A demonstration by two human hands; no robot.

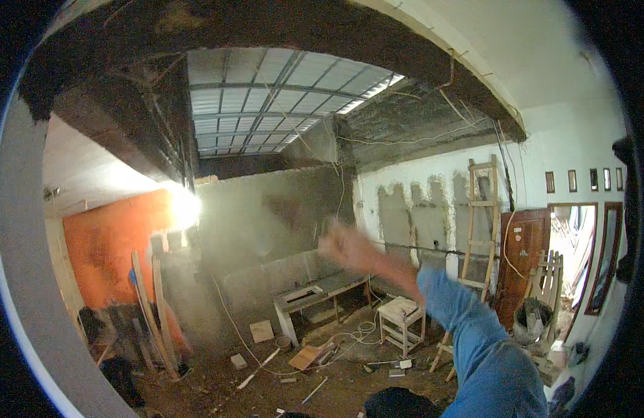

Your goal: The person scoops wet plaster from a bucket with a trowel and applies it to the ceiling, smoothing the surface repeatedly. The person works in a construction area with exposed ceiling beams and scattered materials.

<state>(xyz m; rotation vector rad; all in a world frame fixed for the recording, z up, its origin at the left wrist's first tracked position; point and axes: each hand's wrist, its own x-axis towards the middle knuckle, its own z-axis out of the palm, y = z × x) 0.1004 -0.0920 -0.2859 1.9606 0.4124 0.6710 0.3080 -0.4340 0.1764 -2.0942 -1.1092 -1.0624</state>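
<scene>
My right hand (344, 245) is stretched out in front of me at the end of a blue sleeve (475, 334). Motion smears its fingers, so I cannot make out whether they are closed or hold anything. Behind it, some way off, are the grey plastered wall (266, 209) and a low concrete counter (322, 294) with a rectangular opening in its top. The hand appears to touch neither. My left hand is out of the picture.
A wooden ladder (480, 230) leans on the right wall, near a small wooden table (403, 315). Boards (154, 313) lean at the left. Tile pieces, a loose cable (360, 333) and debris litter the dirt floor. A black bucket (533, 319) stands by the brown door (522, 258).
</scene>
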